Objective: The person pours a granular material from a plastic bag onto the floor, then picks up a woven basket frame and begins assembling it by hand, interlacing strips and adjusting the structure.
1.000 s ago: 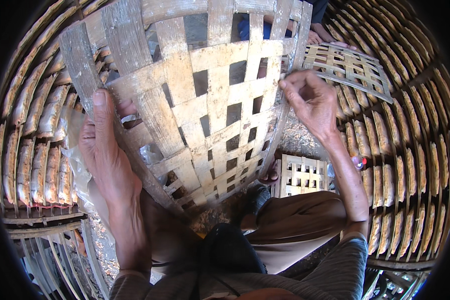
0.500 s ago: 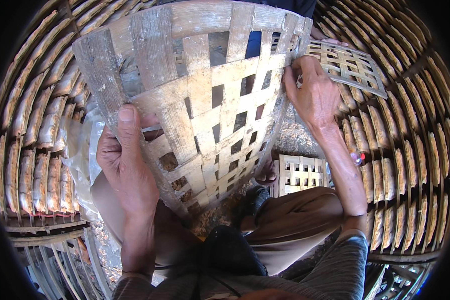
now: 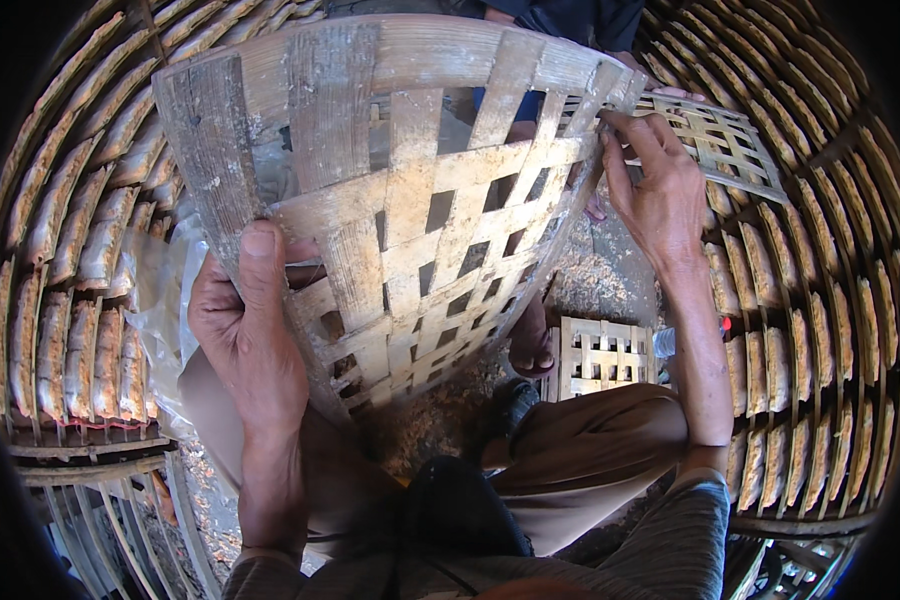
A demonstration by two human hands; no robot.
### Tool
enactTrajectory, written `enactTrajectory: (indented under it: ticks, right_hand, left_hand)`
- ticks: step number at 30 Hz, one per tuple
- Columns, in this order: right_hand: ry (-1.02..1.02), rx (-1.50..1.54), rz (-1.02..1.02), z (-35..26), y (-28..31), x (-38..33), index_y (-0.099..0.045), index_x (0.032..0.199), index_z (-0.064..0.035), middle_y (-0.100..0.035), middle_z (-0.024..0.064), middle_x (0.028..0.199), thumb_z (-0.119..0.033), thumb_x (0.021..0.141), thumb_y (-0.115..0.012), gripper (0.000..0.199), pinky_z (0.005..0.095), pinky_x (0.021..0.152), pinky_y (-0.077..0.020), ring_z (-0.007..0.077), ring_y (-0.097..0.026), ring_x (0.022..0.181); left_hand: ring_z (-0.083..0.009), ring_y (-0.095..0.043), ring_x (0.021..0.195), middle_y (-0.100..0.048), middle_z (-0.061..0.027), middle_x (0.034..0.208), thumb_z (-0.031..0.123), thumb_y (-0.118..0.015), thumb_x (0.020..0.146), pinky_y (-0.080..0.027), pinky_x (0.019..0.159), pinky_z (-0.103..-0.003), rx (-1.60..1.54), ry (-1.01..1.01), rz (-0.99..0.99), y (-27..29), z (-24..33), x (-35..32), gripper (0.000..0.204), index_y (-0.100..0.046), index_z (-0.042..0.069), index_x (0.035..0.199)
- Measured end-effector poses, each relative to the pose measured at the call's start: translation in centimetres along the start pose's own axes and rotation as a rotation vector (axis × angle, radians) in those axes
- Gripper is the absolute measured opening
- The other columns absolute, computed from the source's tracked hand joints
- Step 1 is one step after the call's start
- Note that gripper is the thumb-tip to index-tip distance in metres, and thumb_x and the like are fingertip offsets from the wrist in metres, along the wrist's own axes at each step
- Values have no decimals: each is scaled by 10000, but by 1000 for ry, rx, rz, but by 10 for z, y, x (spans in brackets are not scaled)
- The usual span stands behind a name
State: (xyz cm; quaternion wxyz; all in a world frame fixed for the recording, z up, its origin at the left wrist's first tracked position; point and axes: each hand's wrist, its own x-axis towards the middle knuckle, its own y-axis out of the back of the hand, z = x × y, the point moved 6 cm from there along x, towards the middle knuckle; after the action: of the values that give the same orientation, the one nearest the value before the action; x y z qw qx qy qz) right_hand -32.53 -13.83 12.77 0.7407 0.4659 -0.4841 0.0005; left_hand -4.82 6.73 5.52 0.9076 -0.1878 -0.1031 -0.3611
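A large woven panel of flat wooden or bamboo strips (image 3: 330,110) stands tilted in front of me, its lower end between my legs. Pale crumbs and brown stains mark its surface. My left hand (image 3: 255,330) grips the panel's left edge, thumb on the near face and fingers curled behind. At the upper right edge, my right hand (image 3: 660,195) pinches with thumb and fingertips against the border. Whether a small piece lies between those fingertips is too small to make out.
Curved racks holding rows of pale-orange pieces rise at left (image 3: 70,340) and right (image 3: 800,350). A smaller woven panel (image 3: 725,140) is at the upper right, beside another person's fingers (image 3: 678,93). Another panel (image 3: 610,365) sits low, near a bare foot (image 3: 532,340). Clear plastic (image 3: 160,300) hangs left.
The panel has shifted slightly right and down at its top. My right hand has moved right, its fingers now straighter at the edge. My left hand keeps its grip.
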Motion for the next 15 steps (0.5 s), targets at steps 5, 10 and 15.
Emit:
enactTrajectory:
  ticks: [5,10,15]
  right_hand:
    - [159,-55,-43,-3,10,-6,-760,1141,-104,-694,92,930,-117,955,-750,186,425,624,-598,289,-744,750]
    - [204,-118,-106,-7,6,-12,-709,1069,-80,-693,91,944,-116,963,-732,114,445,625,-600,305,-743,760]
    - [84,-199,-154,4,-6,-13,-647,1113,-66,-719,113,930,-212,1051,-680,162,457,633,-582,320,-727,722]
  left_hand:
    - [-138,-721,793,-774,-99,905,328,-719,1077,-595,783,-319,5,-46,-49,9,-4,-2,304,-730,24,1095]
    - [-103,-679,764,-767,-76,884,383,-687,1089,-521,765,-273,100,-27,-45,8,-1,-4,359,-726,35,1006]
    - [-96,-667,753,-759,-65,869,380,-693,1085,-515,758,-269,65,-27,-46,9,-3,-2,343,-722,42,1034]
